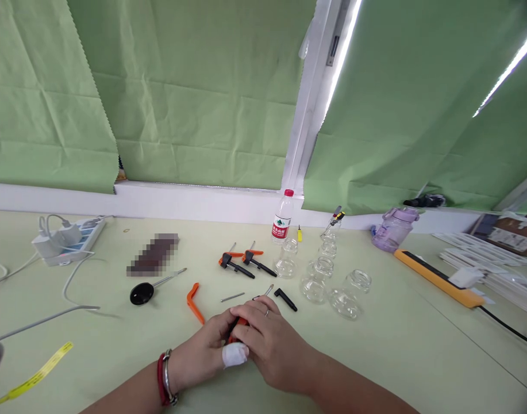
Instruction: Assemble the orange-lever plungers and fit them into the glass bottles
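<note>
My left hand (205, 348), its thumb wrapped in white, and my right hand (278, 348) are closed together around a small orange-and-black clamp part (241, 322). Fingers cover most of it. Just beyond them lie a black handle-like piece (285, 299), a thin metal rod (232, 297) and a partly covered metal-tipped tool (269, 289). An angled orange piece (195, 303) rests to the left of the hands. Farther back are two orange-and-black clamp-like assemblies, the left one (237, 265) and the right one (258, 263), each with a metal rod.
Several clear glass jars (315, 284) stand right of centre, one holding screwdrivers (335, 221). Behind are a red-capped bottle (282, 217) and a purple bottle (395, 231). A black round-ended tool (141, 294) and a power strip (84, 240) lie left; an orange power strip (438, 279) lies right.
</note>
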`<state>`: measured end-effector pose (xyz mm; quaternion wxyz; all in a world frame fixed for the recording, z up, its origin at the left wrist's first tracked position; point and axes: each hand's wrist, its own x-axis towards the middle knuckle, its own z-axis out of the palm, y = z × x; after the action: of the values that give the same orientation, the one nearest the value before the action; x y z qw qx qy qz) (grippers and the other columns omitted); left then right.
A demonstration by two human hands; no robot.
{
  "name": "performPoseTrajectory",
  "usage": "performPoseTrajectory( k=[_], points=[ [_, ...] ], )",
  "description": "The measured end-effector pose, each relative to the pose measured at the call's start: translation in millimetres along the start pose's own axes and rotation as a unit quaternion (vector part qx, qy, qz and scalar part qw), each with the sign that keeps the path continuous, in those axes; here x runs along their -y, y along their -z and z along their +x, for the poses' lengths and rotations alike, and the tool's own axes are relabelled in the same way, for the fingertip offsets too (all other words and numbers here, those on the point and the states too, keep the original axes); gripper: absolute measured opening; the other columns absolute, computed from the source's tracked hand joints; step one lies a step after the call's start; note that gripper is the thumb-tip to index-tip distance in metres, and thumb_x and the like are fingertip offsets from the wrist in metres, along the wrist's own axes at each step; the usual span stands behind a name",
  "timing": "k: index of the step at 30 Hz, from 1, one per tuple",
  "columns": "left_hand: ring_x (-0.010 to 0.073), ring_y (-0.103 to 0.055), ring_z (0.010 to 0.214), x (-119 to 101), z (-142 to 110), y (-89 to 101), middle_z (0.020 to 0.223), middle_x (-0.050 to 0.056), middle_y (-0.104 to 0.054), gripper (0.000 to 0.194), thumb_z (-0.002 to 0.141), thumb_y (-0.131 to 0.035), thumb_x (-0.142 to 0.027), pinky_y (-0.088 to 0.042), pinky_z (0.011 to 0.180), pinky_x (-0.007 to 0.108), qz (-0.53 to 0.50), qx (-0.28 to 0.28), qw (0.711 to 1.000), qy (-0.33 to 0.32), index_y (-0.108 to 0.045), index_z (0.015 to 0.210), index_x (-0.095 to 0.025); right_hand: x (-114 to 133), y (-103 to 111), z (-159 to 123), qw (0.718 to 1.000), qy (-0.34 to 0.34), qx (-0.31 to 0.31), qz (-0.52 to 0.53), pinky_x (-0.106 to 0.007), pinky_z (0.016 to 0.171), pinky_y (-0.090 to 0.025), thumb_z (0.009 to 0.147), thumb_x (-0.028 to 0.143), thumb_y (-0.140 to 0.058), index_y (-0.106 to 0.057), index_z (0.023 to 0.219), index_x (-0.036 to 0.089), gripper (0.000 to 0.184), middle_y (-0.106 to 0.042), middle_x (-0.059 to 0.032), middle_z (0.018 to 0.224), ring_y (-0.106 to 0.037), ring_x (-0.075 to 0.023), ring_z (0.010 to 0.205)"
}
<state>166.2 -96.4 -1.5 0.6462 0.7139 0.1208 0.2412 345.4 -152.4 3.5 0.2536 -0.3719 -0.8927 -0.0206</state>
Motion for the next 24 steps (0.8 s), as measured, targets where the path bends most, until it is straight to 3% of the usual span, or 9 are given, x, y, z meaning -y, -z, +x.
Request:
performPoseTrajectory(
  k=[5, 8, 12, 15, 18, 21, 24],
  points=[
    [0.0258, -0.056, 0.107, 3.3, 1.8, -7.4, 0.121, 0.009, -0.060, 0.048, 0.077, -0.070, -0.023, -0.046, 0.093, 0.039, 0.028, -0.034, 0.999, 0.028, -0.054, 0.122, -0.022, 3.1, -1.3, 0.7, 0.999, 0.003, 0.019, -0.027, -0.045, 0.098, -0.030, 0.074, 0.011, -0.050, -0.052, 0.102, 0.020, 0.029, -0.048, -0.0116, 0.128, -0.047, -0.0245, 0.106],
    [0.0253, -0.056, 0.102, 1.7, 3.2, -8.7, 0.116, 0.009, -0.061, 0.041, 0.078, -0.067, -0.023, -0.046, 0.090, 0.038, 0.022, -0.040, 0.998, 0.032, -0.058, 0.118, -0.021, 3.6, -1.2, 1.3, 0.999, 0.000, 0.020, -0.032, -0.046, 0.099, -0.030, 0.078, 0.011, -0.049, -0.052, 0.106, 0.021, 0.031, -0.048, -0.0112, 0.130, -0.047, -0.0249, 0.108],
    [0.0221, -0.054, 0.096, -0.8, 2.3, -3.9, 0.108, 0.007, -0.060, 0.039, 0.082, -0.062, -0.027, -0.043, 0.089, 0.036, 0.025, -0.093, 0.994, 0.046, -0.056, 0.120, -0.022, -5.1, 1.4, -1.4, 0.998, -0.027, -0.053, 0.006, -0.044, 0.095, -0.036, 0.085, 0.029, -0.057, -0.050, 0.115, 0.022, 0.032, -0.052, -0.0118, 0.125, -0.049, -0.0251, 0.109],
    [0.0178, -0.051, 0.080, -1.2, 0.9, 1.9, 0.087, 0.002, -0.058, 0.037, 0.084, -0.059, -0.033, -0.043, 0.079, 0.032, 0.043, -0.166, 0.981, 0.095, -0.055, 0.119, -0.022, -18.5, 4.5, -5.5, 0.983, -0.105, -0.146, 0.035, -0.041, 0.089, -0.041, 0.083, 0.033, -0.062, -0.051, 0.113, 0.021, 0.033, -0.058, -0.0109, 0.112, -0.052, -0.0244, 0.103],
    [0.0159, -0.047, 0.071, -0.4, 1.0, 5.5, 0.080, 0.000, -0.054, 0.034, 0.085, -0.055, -0.039, -0.041, 0.073, 0.030, 0.041, -0.217, 0.965, 0.140, -0.058, 0.114, -0.022, -33.3, 5.1, -9.4, 0.952, -0.232, -0.190, 0.068, -0.035, 0.077, -0.047, 0.086, 0.028, -0.055, -0.055, 0.099, 0.020, 0.015, -0.060, -0.0083, 0.098, -0.056, -0.0215, 0.089],
    [0.0161, -0.047, 0.072, 1.8, 2.4, 5.7, 0.081, 0.000, -0.054, 0.032, 0.084, -0.055, -0.041, -0.041, 0.073, 0.030, 0.018, -0.239, 0.961, 0.137, -0.060, 0.110, -0.022, -44.2, -0.2, -12.9, 0.921, -0.348, -0.135, 0.114, -0.028, 0.058, -0.045, 0.086, 0.026, -0.050, -0.055, 0.093, 0.020, 0.010, -0.061, -0.0046, 0.087, -0.053, -0.0156, 0.065],
    [0.0169, -0.049, 0.074, 4.3, 4.0, 4.8, 0.083, 0.000, -0.056, 0.032, 0.083, -0.057, -0.041, -0.042, 0.072, 0.029, -0.013, -0.247, 0.961, 0.127, -0.061, 0.110, -0.022, -48.9, -10.2, -15.5, 0.902, -0.401, -0.065, 0.144, -0.024, 0.048, -0.039, 0.083, 0.029, -0.053, -0.055, 0.096, 0.020, 0.016, -0.060, -0.0023, 0.084, -0.047, -0.0113, 0.053]
  ],
)
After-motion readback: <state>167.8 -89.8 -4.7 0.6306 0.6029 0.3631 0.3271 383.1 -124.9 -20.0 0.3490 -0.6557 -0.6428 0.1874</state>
